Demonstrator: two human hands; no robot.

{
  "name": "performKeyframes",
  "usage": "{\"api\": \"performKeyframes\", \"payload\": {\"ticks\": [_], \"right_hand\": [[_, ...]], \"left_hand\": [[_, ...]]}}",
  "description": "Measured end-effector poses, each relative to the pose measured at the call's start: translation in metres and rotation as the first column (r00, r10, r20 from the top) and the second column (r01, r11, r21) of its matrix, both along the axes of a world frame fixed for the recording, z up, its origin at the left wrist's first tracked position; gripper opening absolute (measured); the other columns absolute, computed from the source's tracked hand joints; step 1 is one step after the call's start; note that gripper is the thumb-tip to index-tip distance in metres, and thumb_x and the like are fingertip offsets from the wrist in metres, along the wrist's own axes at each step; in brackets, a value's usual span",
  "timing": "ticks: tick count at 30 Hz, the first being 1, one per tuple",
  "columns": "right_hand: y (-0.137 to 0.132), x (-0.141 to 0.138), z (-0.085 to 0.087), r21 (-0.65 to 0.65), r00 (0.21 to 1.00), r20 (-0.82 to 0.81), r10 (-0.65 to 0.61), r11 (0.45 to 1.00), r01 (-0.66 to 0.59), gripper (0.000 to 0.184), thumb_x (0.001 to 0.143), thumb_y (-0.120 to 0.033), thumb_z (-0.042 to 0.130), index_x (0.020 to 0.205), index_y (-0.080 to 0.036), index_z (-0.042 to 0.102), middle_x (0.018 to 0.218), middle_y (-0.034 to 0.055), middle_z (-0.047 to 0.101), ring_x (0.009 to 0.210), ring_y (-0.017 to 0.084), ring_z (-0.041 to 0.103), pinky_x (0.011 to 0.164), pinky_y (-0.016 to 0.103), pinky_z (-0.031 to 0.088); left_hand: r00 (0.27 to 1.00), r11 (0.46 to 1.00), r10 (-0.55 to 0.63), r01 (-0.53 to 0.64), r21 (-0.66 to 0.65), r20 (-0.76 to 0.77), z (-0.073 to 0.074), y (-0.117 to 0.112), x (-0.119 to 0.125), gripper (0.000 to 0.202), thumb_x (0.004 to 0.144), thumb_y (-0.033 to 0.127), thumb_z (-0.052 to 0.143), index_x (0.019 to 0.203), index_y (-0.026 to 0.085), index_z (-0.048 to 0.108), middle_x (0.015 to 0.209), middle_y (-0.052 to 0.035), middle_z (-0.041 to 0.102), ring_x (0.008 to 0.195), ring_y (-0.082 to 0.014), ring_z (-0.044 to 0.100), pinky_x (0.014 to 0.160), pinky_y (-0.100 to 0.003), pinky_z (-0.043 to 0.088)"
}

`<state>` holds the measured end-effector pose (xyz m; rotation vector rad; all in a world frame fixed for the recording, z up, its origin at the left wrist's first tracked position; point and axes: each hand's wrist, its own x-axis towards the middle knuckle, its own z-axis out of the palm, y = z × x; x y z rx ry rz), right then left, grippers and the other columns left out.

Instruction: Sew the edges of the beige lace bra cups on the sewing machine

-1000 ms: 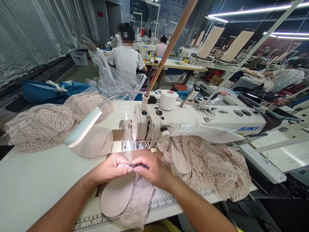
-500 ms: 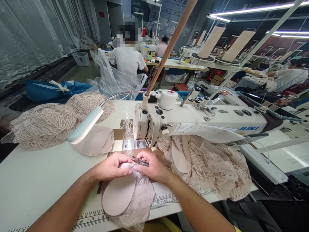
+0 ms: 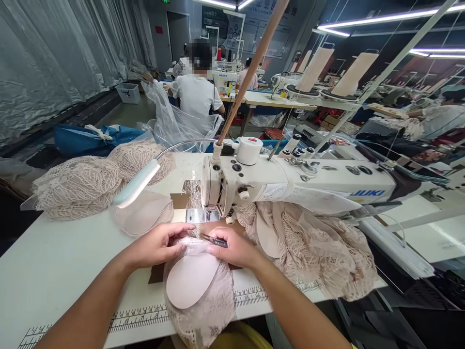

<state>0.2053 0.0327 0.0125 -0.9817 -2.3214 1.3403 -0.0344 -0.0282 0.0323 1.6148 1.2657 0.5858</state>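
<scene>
My left hand [image 3: 158, 246] pinches the upper left edge of a pale pink lace piece [image 3: 221, 295]. On that lace lies a smooth, rounded bra cup pad [image 3: 192, 283], hanging toward the table's front edge. My right hand [image 3: 234, 248] is closed around dark-handled thread snips [image 3: 217, 241], with their metal tip pointing left toward the left fingers. Right fingertips also touch the lace's upper edge. Both hands are just in front of the needle area of a white sewing machine [image 3: 254, 179].
Bundled lace [image 3: 78, 186] and another cup [image 3: 145, 213] lie left, beneath a lamp [image 3: 136, 184]. More lace pieces [image 3: 308, 247] are heaped right of the needle. A ruler strip [image 3: 141, 317] runs along the table's front edge. A co-worker [image 3: 198, 92] sits ahead.
My hands have moved apart, and the lace's top edge is now spread between them. The cup and lace have shifted slightly right and up. The view has turned a little.
</scene>
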Motion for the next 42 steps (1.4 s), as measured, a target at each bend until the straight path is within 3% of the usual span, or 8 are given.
{"api": "performKeyframes", "payload": {"ticks": [7, 10, 13, 16, 21, 27, 32, 42], "right_hand": [[-0.012, -0.008, 0.010, -0.041, 0.999, -0.052, -0.006, 0.999, 0.004, 0.014, 0.083, -0.029, 0.059, 0.074, -0.019, 0.058, 0.071, -0.0027, 0.056, 0.066, 0.012, 0.049, 0.058, 0.023, 0.033], [-0.014, -0.004, 0.012, -0.062, 0.991, -0.134, 0.006, 0.998, -0.015, 0.011, 0.084, -0.026, 0.058, 0.076, -0.018, 0.059, 0.072, -0.0024, 0.055, 0.067, 0.012, 0.048, 0.060, 0.023, 0.034], [-0.015, -0.002, 0.012, -0.072, 0.976, -0.211, 0.048, 0.995, -0.064, 0.011, 0.086, -0.026, 0.056, 0.083, -0.018, 0.062, 0.076, -0.0016, 0.058, 0.070, 0.013, 0.051, 0.063, 0.023, 0.037], [-0.018, -0.002, 0.011, -0.062, 0.973, -0.213, 0.088, 0.993, -0.103, 0.016, 0.089, -0.030, 0.054, 0.086, -0.018, 0.063, 0.077, -0.0009, 0.060, 0.071, 0.013, 0.052, 0.063, 0.023, 0.038], [-0.014, 0.008, 0.010, 0.032, 0.983, -0.183, -0.007, 0.999, 0.013, 0.030, 0.092, -0.044, 0.050, 0.106, -0.020, 0.060, 0.092, 0.0026, 0.065, 0.081, 0.017, 0.059, 0.068, 0.025, 0.043], [-0.006, 0.016, 0.017, 0.096, 0.977, -0.213, 0.002, 0.995, 0.019, 0.026, 0.091, -0.038, 0.055, 0.112, -0.025, 0.062, 0.110, 0.0025, 0.067, 0.099, 0.018, 0.060, 0.084, 0.027, 0.044], [-0.011, 0.008, 0.022, 0.101, 0.981, -0.187, 0.059, 0.994, -0.040, 0.016, 0.087, -0.027, 0.060, 0.102, -0.023, 0.066, 0.096, 0.0001, 0.068, 0.084, 0.016, 0.061, 0.075, 0.025, 0.044], [-0.011, 0.007, 0.025, -0.007, 0.979, -0.178, 0.100, 0.995, -0.103, 0.018, 0.086, -0.031, 0.064, 0.101, -0.022, 0.068, 0.100, 0.0008, 0.070, 0.089, 0.016, 0.063, 0.076, 0.025, 0.045]], "left_hand": [[0.980, 0.978, 0.195, -0.193, 0.084, -0.026, 0.012, -0.015, 0.004, 0.044, 0.081, 0.038, 0.064, 0.122, 0.023, 0.061, 0.115, -0.0075, 0.064, 0.103, -0.0257, 0.059, 0.088, -0.031, 0.049], [0.972, 0.963, 0.229, -0.234, -0.135, -0.049, 0.015, -0.025, -0.005, 0.036, 0.079, 0.044, 0.067, 0.105, 0.021, 0.069, 0.094, -0.0056, 0.067, 0.085, -0.0225, 0.061, 0.072, -0.027, 0.049], [0.971, 0.938, 0.152, -0.083, -0.336, 0.182, 0.007, -0.030, 0.001, 0.035, 0.076, 0.045, 0.069, 0.099, 0.019, 0.069, 0.088, -0.0039, 0.066, 0.078, -0.0186, 0.058, 0.065, -0.023, 0.045], [0.847, 0.892, 0.290, -0.071, -0.446, 0.445, -0.005, -0.031, 0.025, 0.036, 0.075, 0.044, 0.072, 0.097, 0.016, 0.068, 0.085, -0.0044, 0.066, 0.072, -0.0157, 0.057, 0.062, -0.022, 0.043], [0.725, 0.859, 0.473, -0.255, -0.444, 0.501, -0.012, -0.031, 0.056, 0.032, 0.080, 0.045, 0.067, 0.079, 0.014, 0.064, 0.073, -0.0039, 0.063, 0.067, -0.0159, 0.055, 0.061, -0.024, 0.043], [0.809, 0.911, 0.401, -0.303, -0.281, 0.429, -0.012, -0.030, 0.052, 0.032, 0.086, 0.046, 0.060, 0.088, 0.015, 0.067, 0.082, -0.0046, 0.066, 0.074, -0.0176, 0.056, 0.064, -0.025, 0.043], [0.886, 0.940, 0.323, -0.260, -0.220, 0.333, -0.017, -0.029, 0.050, 0.035, 0.084, 0.049, 0.061, 0.089, 0.016, 0.070, 0.083, -0.0049, 0.067, 0.075, -0.0181, 0.057, 0.066, -0.025, 0.043], [0.909, 0.977, 0.170, -0.104, -0.189, 0.381, -0.021, -0.027, 0.046, 0.041, 0.087, 0.046, 0.057, 0.061, 0.017, 0.042, 0.061, 0.0038, 0.030, 0.057, -0.0097, 0.025, 0.052, -0.025, 0.019]]}}
